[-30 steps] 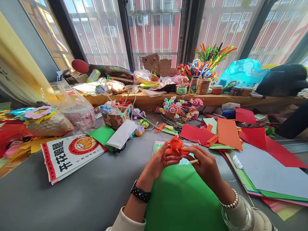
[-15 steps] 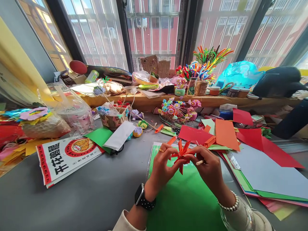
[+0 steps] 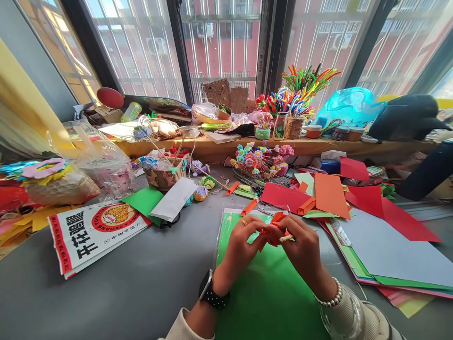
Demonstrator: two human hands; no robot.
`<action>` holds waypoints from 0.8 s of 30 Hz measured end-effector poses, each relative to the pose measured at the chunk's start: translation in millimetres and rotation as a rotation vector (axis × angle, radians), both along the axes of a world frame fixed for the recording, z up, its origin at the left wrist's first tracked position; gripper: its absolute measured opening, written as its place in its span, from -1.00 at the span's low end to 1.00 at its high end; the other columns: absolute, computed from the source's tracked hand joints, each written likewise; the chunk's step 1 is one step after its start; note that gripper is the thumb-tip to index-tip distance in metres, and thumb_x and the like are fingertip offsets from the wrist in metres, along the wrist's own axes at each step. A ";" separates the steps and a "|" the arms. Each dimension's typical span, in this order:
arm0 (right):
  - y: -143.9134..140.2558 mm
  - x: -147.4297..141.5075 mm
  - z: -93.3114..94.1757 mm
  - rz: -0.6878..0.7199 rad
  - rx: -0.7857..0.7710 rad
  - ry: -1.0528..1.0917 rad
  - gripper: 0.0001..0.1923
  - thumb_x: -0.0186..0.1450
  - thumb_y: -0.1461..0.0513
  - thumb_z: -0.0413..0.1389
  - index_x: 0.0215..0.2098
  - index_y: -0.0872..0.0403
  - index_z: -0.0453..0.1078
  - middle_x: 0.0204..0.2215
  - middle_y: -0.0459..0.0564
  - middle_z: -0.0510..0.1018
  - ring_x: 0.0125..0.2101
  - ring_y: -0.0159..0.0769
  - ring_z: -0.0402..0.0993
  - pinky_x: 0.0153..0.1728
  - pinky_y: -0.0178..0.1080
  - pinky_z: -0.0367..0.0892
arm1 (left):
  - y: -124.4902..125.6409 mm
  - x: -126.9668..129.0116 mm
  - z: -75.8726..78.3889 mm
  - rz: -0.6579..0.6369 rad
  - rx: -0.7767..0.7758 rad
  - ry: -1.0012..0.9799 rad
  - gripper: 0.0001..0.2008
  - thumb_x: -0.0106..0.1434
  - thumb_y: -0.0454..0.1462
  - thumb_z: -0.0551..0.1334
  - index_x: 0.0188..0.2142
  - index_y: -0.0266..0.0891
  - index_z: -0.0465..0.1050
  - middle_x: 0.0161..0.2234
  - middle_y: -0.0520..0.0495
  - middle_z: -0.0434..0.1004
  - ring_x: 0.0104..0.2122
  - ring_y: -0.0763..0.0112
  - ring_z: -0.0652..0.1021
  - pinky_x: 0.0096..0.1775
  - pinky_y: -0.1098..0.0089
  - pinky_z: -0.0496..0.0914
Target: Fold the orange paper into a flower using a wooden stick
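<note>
A folded red paper flower [image 3: 278,218] is pinched between both hands over the green mat [image 3: 272,293]. My left hand [image 3: 240,241] is closed on its left side with thumb and fingertips. On the other side, my right hand [image 3: 300,243] grips the flower too, and a thin pale stick [image 3: 286,238] juts from between its fingers. Much of the flower is hidden behind the fingers. Just beyond the mat's far edge lies a folded orange paper strip [image 3: 249,208].
Stacked coloured paper [image 3: 399,252] lies at the right, with red sheets [image 3: 406,219] and an orange card [image 3: 331,196] behind. A printed paper bag [image 3: 99,236] rests at the left. Toward the window stand a basket [image 3: 163,174] and crocheted flowers [image 3: 255,158].
The red flower has turned in my hands; its spread petals, plain before, are now mostly covered by fingers. My right hand has moved slightly left, closer to my left hand.
</note>
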State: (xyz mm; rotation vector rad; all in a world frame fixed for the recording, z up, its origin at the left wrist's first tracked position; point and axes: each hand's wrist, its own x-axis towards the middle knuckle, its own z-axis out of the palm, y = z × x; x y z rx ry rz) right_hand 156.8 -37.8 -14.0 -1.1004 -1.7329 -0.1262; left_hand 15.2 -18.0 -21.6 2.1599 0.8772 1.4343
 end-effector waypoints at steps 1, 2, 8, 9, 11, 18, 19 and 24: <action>0.2 -0.5 -0.3 -0.001 0.001 -0.001 -0.73 0.20 0.21 0.06 -0.63 0.10 0.24 -0.67 -0.11 0.33 -0.64 -0.45 0.23 -0.60 -0.39 0.13 | -0.3 0.6 -0.5 0.025 -0.007 0.005 -0.93 0.14 -0.28 0.16 -0.41 -0.24 0.39 -0.47 -0.01 0.45 -0.43 0.47 0.45 -0.36 0.45 0.36; 0.2 -1.2 -0.6 0.001 0.003 0.003 -0.73 0.20 0.20 0.06 -0.63 0.10 0.24 -0.67 -0.11 0.33 -0.64 -0.45 0.23 -0.59 -0.39 0.14 | -0.6 1.2 -1.3 0.058 -0.009 0.010 -0.93 0.14 -0.28 0.16 -0.41 -0.25 0.37 -0.47 -0.01 0.45 -0.45 0.48 0.44 -0.38 0.46 0.36; -1.2 -6.0 -4.1 0.015 0.061 -0.008 -0.78 0.19 0.21 0.08 -0.59 0.10 0.27 -0.66 -0.09 0.35 -0.61 -0.43 0.25 -0.58 -0.39 0.15 | -2.6 4.6 -8.3 0.191 0.165 0.052 -0.96 0.14 -0.30 0.15 -0.41 -0.24 0.31 -0.48 -0.01 0.43 -0.39 0.42 0.45 -0.30 0.39 0.36; -1.5 -6.6 -4.7 0.012 0.081 -0.018 -0.80 0.19 0.22 0.09 -0.57 0.11 0.28 -0.66 -0.09 0.36 -0.60 -0.43 0.26 -0.57 -0.38 0.16 | -2.9 5.0 -8.9 0.209 0.194 0.054 -0.97 0.13 -0.31 0.15 -0.41 -0.24 0.30 -0.47 -0.01 0.44 -0.39 0.42 0.45 -0.29 0.38 0.36; -2.1 -7.5 -5.5 0.003 0.118 -0.030 -0.82 0.17 0.23 0.11 -0.56 0.11 0.30 -0.65 -0.09 0.37 -0.60 -0.43 0.26 -0.56 -0.38 0.16 | -3.7 5.5 -9.3 0.247 0.229 0.044 -0.97 0.13 -0.33 0.16 -0.41 -0.25 0.30 -0.46 -0.03 0.44 -0.40 0.42 0.44 -0.31 0.39 0.36; -4.5 -11.0 -6.9 -0.036 0.158 -0.053 -0.85 0.16 0.24 0.13 -0.54 0.11 0.32 -0.65 -0.10 0.37 -0.61 -0.43 0.25 -0.56 -0.38 0.17 | -6.9 3.3 -7.1 0.311 0.353 0.056 -0.95 0.11 -0.39 0.16 -0.39 -0.23 0.33 -0.48 -0.02 0.45 -0.43 0.43 0.44 -0.34 0.40 0.35; -4.7 -11.3 -7.1 -0.038 0.155 -0.059 -0.85 0.16 0.24 0.12 -0.54 0.10 0.32 -0.65 -0.10 0.37 -0.60 -0.43 0.26 -0.55 -0.38 0.18 | -7.3 3.0 -6.9 0.320 0.360 0.057 -0.94 0.11 -0.39 0.16 -0.39 -0.22 0.33 -0.48 -0.01 0.45 -0.44 0.43 0.44 -0.34 0.40 0.35; -3.5 -6.4 -3.6 -0.004 0.119 -0.082 -0.88 0.18 0.23 0.10 -0.50 0.09 0.32 -0.62 -0.07 0.40 -0.57 -0.39 0.31 -0.53 -0.36 0.23 | -7.0 1.2 -6.1 0.286 0.351 0.068 -0.91 0.10 -0.38 0.17 -0.36 -0.20 0.34 -0.43 -0.02 0.45 -0.40 0.44 0.45 -0.33 0.42 0.36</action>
